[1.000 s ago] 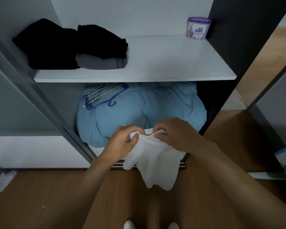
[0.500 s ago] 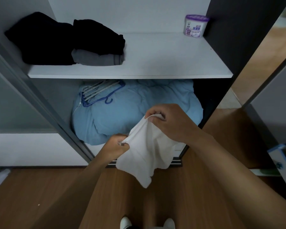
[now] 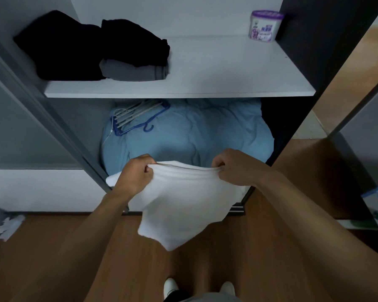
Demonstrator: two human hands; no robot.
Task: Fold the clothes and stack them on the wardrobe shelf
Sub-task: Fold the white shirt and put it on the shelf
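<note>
White soft cloth garment [image 3: 183, 205] is held up by its top edge, pinched in the curled fingers of the left hand [image 3: 135, 175] and the right hand [image 3: 238, 168], and hangs below them over the brown wooden floor [image 3: 52, 258]. Above the hands, folded black and grey clothes [image 3: 109, 51] are stacked on the white wardrobe shelf [image 3: 227, 75].

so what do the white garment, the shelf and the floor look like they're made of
White garment: soft thin fabric, probably cotton knit; it drapes limp and bunches into folds where the left hand and right hand grip it.
Shelf: smooth matte white board, likely laminate; flat with a crisp square edge.
Floor: brown wood or wood-look laminate with faint grain; which one cannot be told.
</note>
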